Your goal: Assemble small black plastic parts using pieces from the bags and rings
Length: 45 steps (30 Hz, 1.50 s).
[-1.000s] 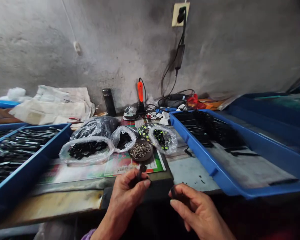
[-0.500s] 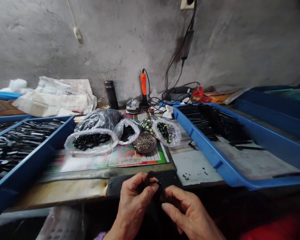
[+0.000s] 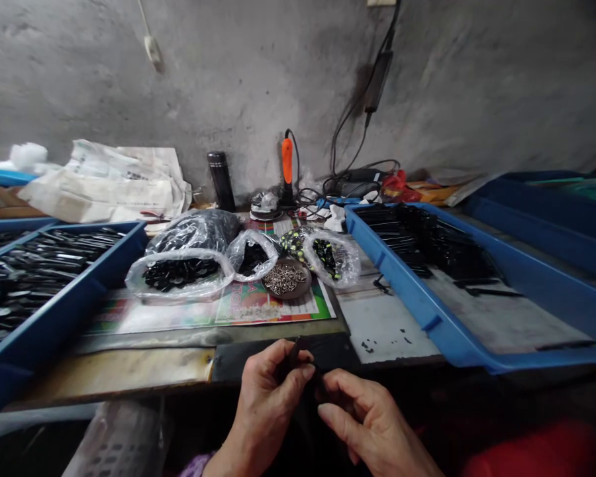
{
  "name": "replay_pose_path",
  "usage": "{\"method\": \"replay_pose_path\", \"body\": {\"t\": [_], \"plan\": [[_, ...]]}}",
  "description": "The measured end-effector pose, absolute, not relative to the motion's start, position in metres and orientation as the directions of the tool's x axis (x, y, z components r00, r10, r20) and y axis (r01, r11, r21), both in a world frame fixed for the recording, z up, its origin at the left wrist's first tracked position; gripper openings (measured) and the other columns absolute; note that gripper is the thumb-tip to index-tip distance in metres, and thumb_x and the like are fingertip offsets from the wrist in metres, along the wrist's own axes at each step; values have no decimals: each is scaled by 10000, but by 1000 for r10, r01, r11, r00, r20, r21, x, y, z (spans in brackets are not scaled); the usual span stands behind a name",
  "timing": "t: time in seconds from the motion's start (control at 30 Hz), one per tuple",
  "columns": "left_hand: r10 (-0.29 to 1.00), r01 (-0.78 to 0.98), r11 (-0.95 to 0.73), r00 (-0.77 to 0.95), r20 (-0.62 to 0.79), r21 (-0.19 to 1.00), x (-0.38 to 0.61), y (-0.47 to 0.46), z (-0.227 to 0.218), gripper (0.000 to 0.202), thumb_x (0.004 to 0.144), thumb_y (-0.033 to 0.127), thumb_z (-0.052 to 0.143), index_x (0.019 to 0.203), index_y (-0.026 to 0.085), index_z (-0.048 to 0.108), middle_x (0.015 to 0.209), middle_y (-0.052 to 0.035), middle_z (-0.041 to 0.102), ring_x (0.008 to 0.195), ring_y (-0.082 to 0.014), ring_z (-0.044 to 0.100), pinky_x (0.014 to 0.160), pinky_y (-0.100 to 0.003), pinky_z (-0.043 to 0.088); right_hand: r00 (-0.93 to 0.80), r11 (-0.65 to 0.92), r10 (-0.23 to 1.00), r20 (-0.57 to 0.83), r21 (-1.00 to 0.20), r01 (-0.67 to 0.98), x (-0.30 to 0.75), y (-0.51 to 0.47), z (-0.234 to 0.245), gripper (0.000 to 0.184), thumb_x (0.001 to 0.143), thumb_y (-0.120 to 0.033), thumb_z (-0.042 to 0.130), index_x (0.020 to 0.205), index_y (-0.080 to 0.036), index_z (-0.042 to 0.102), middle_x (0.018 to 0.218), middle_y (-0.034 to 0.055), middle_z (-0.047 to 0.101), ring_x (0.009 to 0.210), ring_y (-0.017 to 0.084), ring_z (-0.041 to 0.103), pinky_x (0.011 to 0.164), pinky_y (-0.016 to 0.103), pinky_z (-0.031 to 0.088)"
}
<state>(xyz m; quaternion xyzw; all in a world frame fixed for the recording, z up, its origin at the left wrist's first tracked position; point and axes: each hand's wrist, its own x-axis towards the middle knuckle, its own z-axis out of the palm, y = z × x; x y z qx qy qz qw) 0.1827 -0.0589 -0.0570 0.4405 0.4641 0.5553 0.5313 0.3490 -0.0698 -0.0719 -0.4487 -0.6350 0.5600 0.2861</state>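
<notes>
The left hand point(image 3: 271, 391) has its thumb and fingers point(image 3: 298, 371) clenched in a pinch on a thin black strip point(image 3: 294, 354). The strip's long axis stands nearly upright, leaning slightly toward the right of the frame, with its top end poking up past the fingertips toward the bench. The right hand point(image 3: 365, 414) sits just beside it, fingers curled and half closed near the strip's lower end (whether they touch it, I can't tell from here; it's dark down there), so the left is the nearer hand. Behind the strip lies a black pad point(image 3: 338, 351) on the bench edge, then a printed sheet point(image 3: 278, 311) bearing a dish of metal clips point(image 3: 305, 288) and clear bags point(image 3: 138, 281) of black pieces. Blue trays point(image 3: 404, 295) of black parts flank them at left and right of the frame.
</notes>
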Motion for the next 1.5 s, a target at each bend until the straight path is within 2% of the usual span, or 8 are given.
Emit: {"method": "replay_pose_path", "body": {"t": [0.23,0.47,0.77,0.93,1.07,1.17,1.3,1.5], "plan": [[999,-100,-32,-31,29,994,180,-58,-58,88,692,201,752,698,135,693,714,-31,693,670,-143,598,591,-193,480,-433,-38,892,-134,-974,225,349,-69,-76,250,894,-396,539,831,-155,537,723,-21,450,583,85,401,472,173,330],[1000,-179,13,-2,-14,984,182,-58,-63,143,730,260,731,741,144,647,607,39,573,447,-46,390,410,-160,305,-436,-22,891,-125,-972,234,346,-71,-79,250,906,-401,526,843,-159,540,684,-38,411,539,75,370,437,166,307],[999,-184,49,14,-47,982,184,-58,-62,169,743,286,725,746,147,629,568,55,514,434,-41,350,394,-156,270,-453,-108,872,-186,-975,192,342,-67,-79,294,899,-442,559,887,-148,572,607,-63,400,470,62,376,425,152,319],[994,-178,109,0,-110,978,183,-58,-62,196,733,298,755,791,137,659,594,40,549,431,-42,372,391,-159,288,-467,-116,869,-163,-985,128,342,-67,-86,368,922,-527,565,884,-163,530,658,-56,417,479,56,394,407,137,332],[994,-223,104,5,-105,969,181,-61,-66,300,723,371,804,855,142,661,725,5,623,451,-35,392,392,-156,299,-464,-126,871,-164,-986,112,343,-69,-90,395,923,-552,575,887,-162,529,654,-61,407,478,51,384,403,130,329],[993,-257,116,3,-119,959,179,-64,-67,380,754,469,785,901,153,634,717,2,634,456,-36,392,406,-151,298,-443,-136,881,-163,-986,94,344,-69,-90,416,907,-567,598,917,-154,552,672,-52,423,499,55,393,406,128,333],[983,-259,164,-32,-178,952,177,-70,-65,395,795,529,738,877,174,586,671,40,556,476,-44,385,428,-151,288,-401,-144,904,-151,-988,48,344,-67,-87,475,877,-596,627,1023,-147,580,719,-34,459,526,59,400,402,122,337],[992,-103,114,62,-108,988,174,-77,-67,422,817,553,700,758,140,637,593,26,510,554,-94,437,534,-196,371,-381,-128,916,-126,-992,20,342,-65,-79,535,881,-577,641,1207,-159,572,777,-3,542,545,68,453,418,128,379]]}}
